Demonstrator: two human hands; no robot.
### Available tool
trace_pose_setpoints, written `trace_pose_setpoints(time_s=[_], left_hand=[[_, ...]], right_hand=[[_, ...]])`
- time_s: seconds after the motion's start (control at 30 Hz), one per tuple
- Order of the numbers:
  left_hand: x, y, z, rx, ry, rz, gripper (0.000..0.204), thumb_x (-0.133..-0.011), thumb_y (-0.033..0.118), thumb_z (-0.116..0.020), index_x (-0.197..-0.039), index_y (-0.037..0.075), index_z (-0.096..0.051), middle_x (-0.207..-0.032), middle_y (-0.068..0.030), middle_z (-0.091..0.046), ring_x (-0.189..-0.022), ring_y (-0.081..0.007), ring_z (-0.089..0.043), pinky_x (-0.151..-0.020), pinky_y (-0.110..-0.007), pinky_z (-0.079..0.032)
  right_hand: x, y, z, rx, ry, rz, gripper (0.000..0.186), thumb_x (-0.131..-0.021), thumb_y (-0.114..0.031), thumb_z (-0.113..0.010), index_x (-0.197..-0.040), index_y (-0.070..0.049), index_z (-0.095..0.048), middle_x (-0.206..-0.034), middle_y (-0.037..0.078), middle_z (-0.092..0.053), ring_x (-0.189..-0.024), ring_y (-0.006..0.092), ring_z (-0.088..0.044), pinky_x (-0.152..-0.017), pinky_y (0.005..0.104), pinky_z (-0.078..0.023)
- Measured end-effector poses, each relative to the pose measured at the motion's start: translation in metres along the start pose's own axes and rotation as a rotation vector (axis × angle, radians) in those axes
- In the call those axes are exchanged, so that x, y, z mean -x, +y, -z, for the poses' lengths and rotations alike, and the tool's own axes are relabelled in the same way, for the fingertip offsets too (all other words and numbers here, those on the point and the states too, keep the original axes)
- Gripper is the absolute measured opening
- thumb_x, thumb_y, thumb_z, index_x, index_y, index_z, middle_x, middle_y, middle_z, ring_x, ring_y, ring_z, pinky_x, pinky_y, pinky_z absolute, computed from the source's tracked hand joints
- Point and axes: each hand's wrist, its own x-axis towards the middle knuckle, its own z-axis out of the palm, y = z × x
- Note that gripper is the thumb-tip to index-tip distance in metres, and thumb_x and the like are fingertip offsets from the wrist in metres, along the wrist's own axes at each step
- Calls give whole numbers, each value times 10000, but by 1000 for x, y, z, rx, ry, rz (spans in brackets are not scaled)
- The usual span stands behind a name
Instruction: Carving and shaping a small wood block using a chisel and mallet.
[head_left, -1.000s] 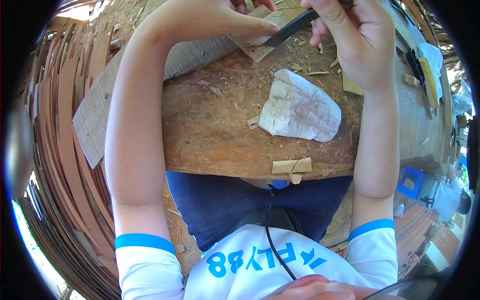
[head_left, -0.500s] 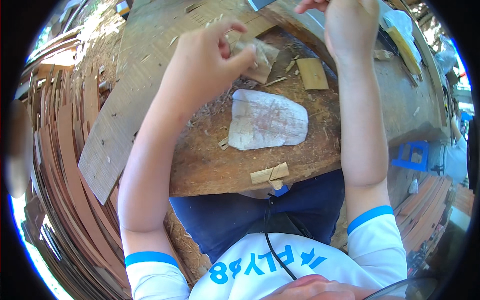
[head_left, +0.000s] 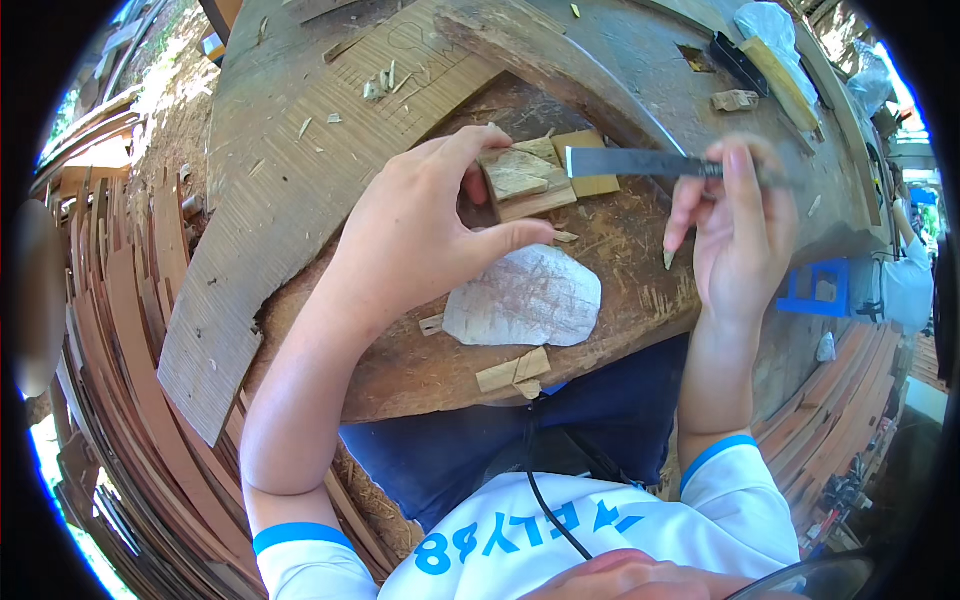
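Note:
My left hand [head_left: 425, 205] curves round the near-left side of a small wooden block [head_left: 530, 203]. Its fingers are at the block's left edge and its thumb lies along the near edge. A pale split flake [head_left: 518, 175] rests on top of the block. In my right hand [head_left: 740, 225] is a flat chisel [head_left: 635, 163], held level with its bright cutting edge toward the block; the handle end is blurred. A yellowish wood piece [head_left: 597, 180] lies just beyond the block. Nearer me is a worn white pad [head_left: 525, 297] on the brown wooden board [head_left: 640, 290].
Small wood scraps [head_left: 515, 372] lie by the board's near edge. A patterned plank [head_left: 280, 240] with chips stretches along the left. At far right are a black box-like object [head_left: 738, 65], a yellow wood bar [head_left: 780, 85] and a plastic bag [head_left: 770, 30]. A blue stool [head_left: 815, 290] stands right.
My right hand has come nearer, bringing the chisel over the board. My left hand has settled at the block. The block and yellowish piece now lie closer together, and the view has shifted.

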Motion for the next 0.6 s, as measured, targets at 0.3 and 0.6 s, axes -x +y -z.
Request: trace_pose_setpoints(time_s=[0.3,0.6], left_hand=[[-9,-2,17,12,-232,-125,625,-677,7,-630,-1291,108,-689,-1076,-37,-547,-757,-127,-455,-696,-242,-433],[4,42,-27,-242,-168,-134,611,-733,194,-856,-1306,107,-663,-995,-41,-594,-727,-153,-495,-703,-286,-474]], right_hand=[[56,42,40,-32,185,65,220,-1070,-181,-569,-1078,38,-596,-766,137,-654,-621,177,-651,-519,308,-582],[87,22,49,-71,192,-24,158,-1038,-82,-596,-1126,48,-580,-878,168,-711,-782,192,-726,-675,323,-638]])
